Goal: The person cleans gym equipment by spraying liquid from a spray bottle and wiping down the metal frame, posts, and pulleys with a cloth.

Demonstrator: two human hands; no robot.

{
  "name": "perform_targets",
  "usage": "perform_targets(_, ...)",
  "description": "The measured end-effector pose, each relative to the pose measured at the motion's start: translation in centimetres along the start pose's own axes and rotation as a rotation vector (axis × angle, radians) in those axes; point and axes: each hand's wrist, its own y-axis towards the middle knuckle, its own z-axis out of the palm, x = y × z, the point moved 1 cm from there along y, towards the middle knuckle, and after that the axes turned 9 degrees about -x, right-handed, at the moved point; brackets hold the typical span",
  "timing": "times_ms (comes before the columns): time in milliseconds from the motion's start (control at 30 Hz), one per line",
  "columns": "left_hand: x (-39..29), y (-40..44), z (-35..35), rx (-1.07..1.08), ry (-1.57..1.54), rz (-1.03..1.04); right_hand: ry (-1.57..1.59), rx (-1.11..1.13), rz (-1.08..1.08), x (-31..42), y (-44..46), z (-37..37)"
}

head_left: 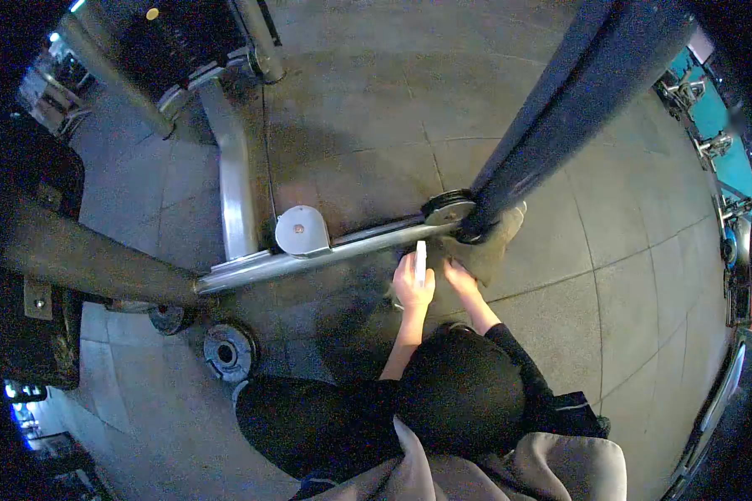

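Observation:
My left hand [414, 285] is closed around a slim white object [420, 263], whose exact kind I cannot make out. It is just on my side of the machine's metal base bar [368, 243]. Beside it on the right, my right hand [460, 276] has its fingers closed at the edge of a brownish cloth [495, 250]. The cloth lies by the foot of a thick dark post [551, 108], partly hidden behind it. A round pulley [449, 207] sits on the bar just beyond my hands.
A round metal cover [302, 230] is mounted on the bar, left of my hands. A weight plate [229, 351] stands at lower left, near my knee. Grey tubular frames [234, 184] and a padded machine part [33, 275] are at left. Other gym equipment lines the right edge.

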Motion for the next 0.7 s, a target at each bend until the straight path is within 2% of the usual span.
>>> perform_targets(33, -0.2, 0.1, 0.0, 0.000, 0.007, 0.008, -0.002, 0.002, 0.000, -1.0, 0.0, 0.4)
perform_targets(100, -0.5, 0.1, -0.1, 0.001, 0.013, 0.012, -0.020, -0.141, -0.211, -3.5, -0.2, 1.1)
perform_targets(133, -0.6, 0.2, -0.1, -0.003, -0.011, 0.000, -0.021, -0.141, -0.209, -4.2, 0.1, 1.3)
perform_targets(367, -0.2, 0.1, -0.2, -0.029, -0.016, -0.042, 0.796, -0.050, -0.092, -2.1, 3.7, 1.9)
perform_targets(533, -0.3, 0.4, -0.3, -0.048, 0.021, 0.011, 1.366, 0.033, 0.009, -12.3, -1.6, 1.3)
perform_targets(633, 0.1, -0.1, -0.2, -0.030, 0.022, 0.019, 1.707, 0.080, 0.080, -12.1, -0.7, 1.8)
perform_targets(667, 0.2, -0.2, -0.3, -0.003, 0.010, -0.005, 1.824, 0.099, 0.103, -3.5, 5.6, 2.6)
perform_targets(700, 0.3, -0.3, -0.4, -0.003, 0.013, -0.001, 1.941, 0.119, 0.126, -3.3, 5.9, 3.0)
